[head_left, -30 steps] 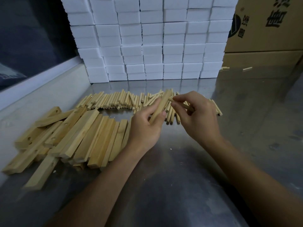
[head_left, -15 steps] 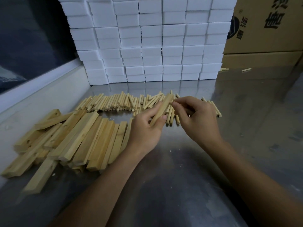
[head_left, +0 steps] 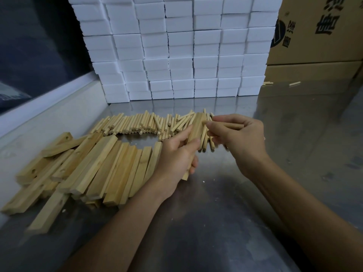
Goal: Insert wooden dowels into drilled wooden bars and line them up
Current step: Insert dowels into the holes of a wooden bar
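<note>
A person's left hand (head_left: 176,156) grips a drilled wooden bar (head_left: 195,132) tilted above the steel table (head_left: 225,213), fingers curled round its lower half so that only the upper part and a bottom corner show. The right hand (head_left: 239,138) pinches a wooden dowel (head_left: 233,126) between thumb and fingers, its tip meeting the bar's upper side edge; the hole itself is hidden behind the fingertips, and whether the dowel has entered cannot be told. More dowels may sit in the right palm, but the curled fingers cover them.

Behind the hands lies a loose row of dowels (head_left: 141,124) on the table, partly screened by the held bar and both hands. To the left a heap of wooden bars (head_left: 94,169) rests on the table, some showing drilled holes, the lower ones buried under the others.

At the back stands a wall of stacked white blocks (head_left: 180,48), cut off by the top edge; what they hold or are made of cannot be made out. Beside it, cardboard cartons (head_left: 318,36) with printed characters run out of the picture, closed, their contents unseen. Two stray dowels (head_left: 294,83) lie at their foot.
</note>
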Demonstrator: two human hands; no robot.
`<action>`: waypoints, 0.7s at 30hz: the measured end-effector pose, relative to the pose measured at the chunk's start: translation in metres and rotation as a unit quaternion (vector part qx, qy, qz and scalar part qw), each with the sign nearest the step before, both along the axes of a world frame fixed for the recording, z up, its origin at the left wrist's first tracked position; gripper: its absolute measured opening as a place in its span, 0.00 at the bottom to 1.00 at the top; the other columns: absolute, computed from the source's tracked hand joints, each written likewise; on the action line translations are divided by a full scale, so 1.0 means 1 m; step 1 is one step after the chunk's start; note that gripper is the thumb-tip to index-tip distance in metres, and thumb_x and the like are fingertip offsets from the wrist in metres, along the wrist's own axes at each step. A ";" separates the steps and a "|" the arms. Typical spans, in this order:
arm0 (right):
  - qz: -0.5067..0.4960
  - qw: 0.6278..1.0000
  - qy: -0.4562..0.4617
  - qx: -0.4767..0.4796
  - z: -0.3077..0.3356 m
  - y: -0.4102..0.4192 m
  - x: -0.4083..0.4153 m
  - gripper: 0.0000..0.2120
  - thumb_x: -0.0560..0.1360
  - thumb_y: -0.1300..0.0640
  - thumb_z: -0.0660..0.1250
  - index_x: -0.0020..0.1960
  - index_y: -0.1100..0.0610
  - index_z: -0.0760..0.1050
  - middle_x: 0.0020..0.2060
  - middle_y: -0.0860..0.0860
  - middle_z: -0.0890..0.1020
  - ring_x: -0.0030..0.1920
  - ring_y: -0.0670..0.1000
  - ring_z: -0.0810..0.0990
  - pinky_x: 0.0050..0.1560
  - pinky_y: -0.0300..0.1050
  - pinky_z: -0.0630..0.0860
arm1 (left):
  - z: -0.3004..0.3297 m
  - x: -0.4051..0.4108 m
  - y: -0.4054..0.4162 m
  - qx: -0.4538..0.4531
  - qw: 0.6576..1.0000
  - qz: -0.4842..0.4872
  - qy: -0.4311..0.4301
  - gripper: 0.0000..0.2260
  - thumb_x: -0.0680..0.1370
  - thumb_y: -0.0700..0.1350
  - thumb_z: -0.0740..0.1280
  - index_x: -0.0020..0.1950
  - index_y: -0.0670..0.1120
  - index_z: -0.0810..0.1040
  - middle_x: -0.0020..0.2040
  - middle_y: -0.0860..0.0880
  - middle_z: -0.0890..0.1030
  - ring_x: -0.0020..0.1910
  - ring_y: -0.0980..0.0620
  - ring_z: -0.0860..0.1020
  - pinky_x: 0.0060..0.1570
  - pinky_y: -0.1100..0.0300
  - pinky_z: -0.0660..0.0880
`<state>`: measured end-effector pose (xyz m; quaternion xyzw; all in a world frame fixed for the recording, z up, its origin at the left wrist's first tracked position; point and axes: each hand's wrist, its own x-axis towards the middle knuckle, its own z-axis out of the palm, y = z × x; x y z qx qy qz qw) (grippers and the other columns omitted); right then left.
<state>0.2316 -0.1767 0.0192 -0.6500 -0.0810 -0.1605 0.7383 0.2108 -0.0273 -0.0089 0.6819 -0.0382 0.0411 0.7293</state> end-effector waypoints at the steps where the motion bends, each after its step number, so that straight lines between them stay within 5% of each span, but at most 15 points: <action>1: 0.002 1.000 -0.008 0.013 -0.001 0.001 0.000 0.04 0.71 0.65 0.76 0.45 0.63 0.83 0.35 0.55 0.86 0.35 0.49 0.85 0.33 0.35 0.77 | 0.001 -0.001 -0.001 -0.031 0.999 -0.023 0.011 0.18 0.80 0.41 0.65 0.70 0.52 0.75 0.39 0.48 0.79 0.29 0.49 0.74 0.25 0.58 0.70; 7: -0.056 0.980 -0.105 -0.162 -0.007 -0.004 0.003 0.06 0.76 0.60 0.72 0.49 0.63 0.83 0.38 0.54 0.86 0.37 0.54 0.85 0.39 0.52 0.83 | 0.006 -0.006 -0.002 -0.078 0.988 -0.120 0.052 0.14 0.80 0.38 0.63 0.64 0.46 0.79 0.41 0.45 0.78 0.29 0.47 0.77 0.24 0.59 0.72; 14: -0.075 0.984 -0.062 -0.148 -0.011 -0.005 0.008 0.08 0.74 0.56 0.75 0.44 0.62 0.84 0.34 0.51 0.85 0.34 0.52 0.84 0.38 0.50 0.83 | 0.006 -0.010 -0.009 -0.076 0.987 -0.113 0.080 0.10 0.77 0.38 0.64 0.57 0.42 0.80 0.37 0.46 0.74 0.27 0.49 0.73 0.21 0.62 0.65; 21: -0.061 0.971 -0.062 -0.224 -0.021 -0.001 0.011 0.07 0.77 0.55 0.71 0.50 0.58 0.83 0.38 0.50 0.85 0.39 0.52 0.84 0.43 0.54 0.82 | 0.011 -0.005 -0.008 -0.192 0.970 -0.026 0.144 0.11 0.82 0.47 0.62 0.52 0.40 0.78 0.37 0.45 0.76 0.24 0.52 0.73 0.18 0.64 0.64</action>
